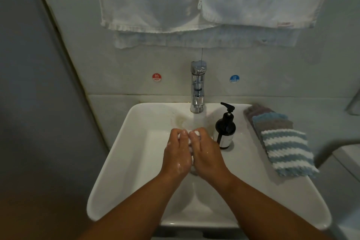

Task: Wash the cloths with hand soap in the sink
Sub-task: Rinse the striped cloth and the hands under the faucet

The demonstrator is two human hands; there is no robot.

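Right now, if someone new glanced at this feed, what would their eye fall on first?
Two sudsy hands over the middle of the sink: the left hand and right hand grip a small white cloth between them, below the tap. Then the stack of cloths on the sink's right rim, a blue-and-white striped one on top, beside the dark soap bottle.
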